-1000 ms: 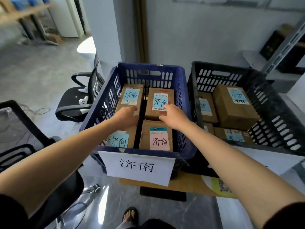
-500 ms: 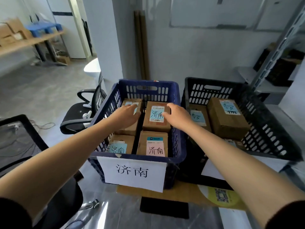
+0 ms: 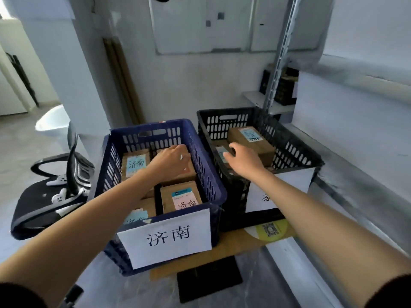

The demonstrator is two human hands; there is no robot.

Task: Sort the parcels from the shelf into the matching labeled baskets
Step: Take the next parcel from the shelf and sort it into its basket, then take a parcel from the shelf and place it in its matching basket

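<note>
A blue basket (image 3: 206, 172) with a white sign reading 济南 (image 3: 165, 237) holds several brown parcels. One at the back left (image 3: 135, 165) has a blue label, and one at the front right (image 3: 181, 197) has a pink one. My left hand (image 3: 171, 162) hovers over the back right parcel (image 3: 181, 175) with loosely curled fingers and holds nothing. The black basket (image 3: 295, 152) to the right holds a tall parcel (image 3: 251, 141) and a lower one (image 3: 221, 152). My right hand (image 3: 242, 158) is above them, fingers relaxed and empty. My right arm partly hides the black basket's sign (image 3: 291, 181).
A black office chair (image 3: 53, 196) stands left of the blue basket. A grey metal shelf (image 3: 355, 134) with a slotted upright (image 3: 280, 63) runs along the right. Both baskets sit on a cardboard sheet (image 3: 233, 246) over a dark mat (image 3: 209, 278). A wall stands behind.
Both hands have lifted off the parcels in the blue basket and shifted right. My right hand is now over the black basket. The view has swung up and right.
</note>
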